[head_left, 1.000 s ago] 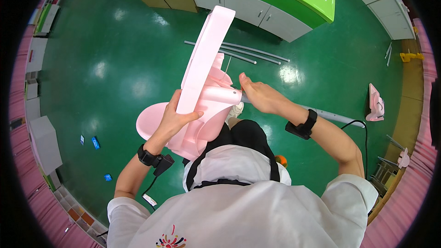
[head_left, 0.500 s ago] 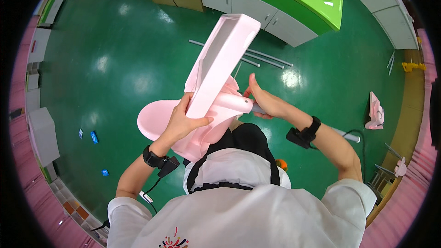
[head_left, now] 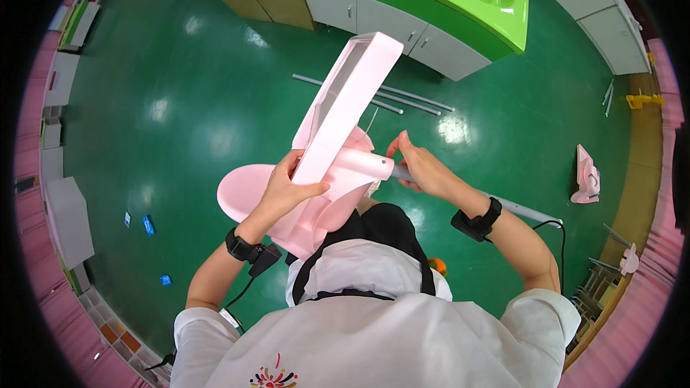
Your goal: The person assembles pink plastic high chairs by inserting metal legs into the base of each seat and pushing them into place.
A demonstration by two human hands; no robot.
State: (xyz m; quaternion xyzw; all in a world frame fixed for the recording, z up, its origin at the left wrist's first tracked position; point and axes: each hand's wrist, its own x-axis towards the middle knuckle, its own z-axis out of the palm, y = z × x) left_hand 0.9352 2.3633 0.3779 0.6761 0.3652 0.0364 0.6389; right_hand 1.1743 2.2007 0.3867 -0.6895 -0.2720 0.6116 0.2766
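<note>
My left hand (head_left: 287, 190) grips the edge of a large pale-pink plastic part (head_left: 343, 118), with a long raised frame and a rounded lobe, held up in front of my body. A tubular pink socket (head_left: 365, 163) on that part points to the right. Into its opening runs a grey pole (head_left: 521, 210), which passes under my right hand and extends past my right forearm. My right hand (head_left: 424, 169) is closed on the pole just outside the socket, with the thumb and index finger raised. The palm hides some of its grip.
Several grey poles (head_left: 417, 97) lie on the green floor ahead, before a green-topped sink cabinet (head_left: 402, 18). Another pink plastic part (head_left: 587, 176) rests at the right. Small blue packets (head_left: 148, 225) lie at the left, and an orange round object (head_left: 437, 266) sits by my legs.
My right hand has lowered slightly and turned around the pole, its raised thumb tilting. More of the pole shows beyond the forearm. My left hand keeps its grip on the pink part.
</note>
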